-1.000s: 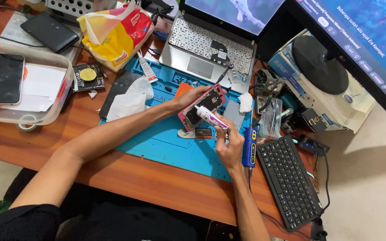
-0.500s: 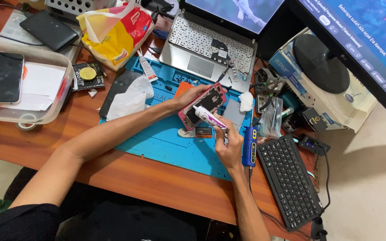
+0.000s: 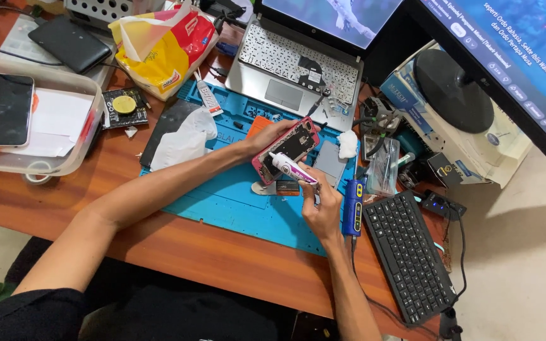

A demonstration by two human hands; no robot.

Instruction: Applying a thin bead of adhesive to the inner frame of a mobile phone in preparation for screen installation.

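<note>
1. Right hand (image 3: 321, 208) fingers pinched around a small white glue tube with pink print (image 3: 291, 167), nozzle on the phone.
2. Left hand (image 3: 272, 137) fingers curled around an opened pink-framed smartphone (image 3: 285, 149), tilted over the blue silicone repair mat (image 3: 235, 202).
3. Blue handheld tool (image 3: 353, 208) at 3 o'clock of the right hand, black compact keyboard (image 3: 409, 256) beyond it on the wooden desk (image 3: 178, 243).

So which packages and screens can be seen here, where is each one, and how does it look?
Laptop screen: top centre, blue picture.
Monitor: top right, large, black frame, blue picture.
Bag: top left of the mat, crumpled, yellow, red and white.
Phone: in the left tray, dark screen.
</note>
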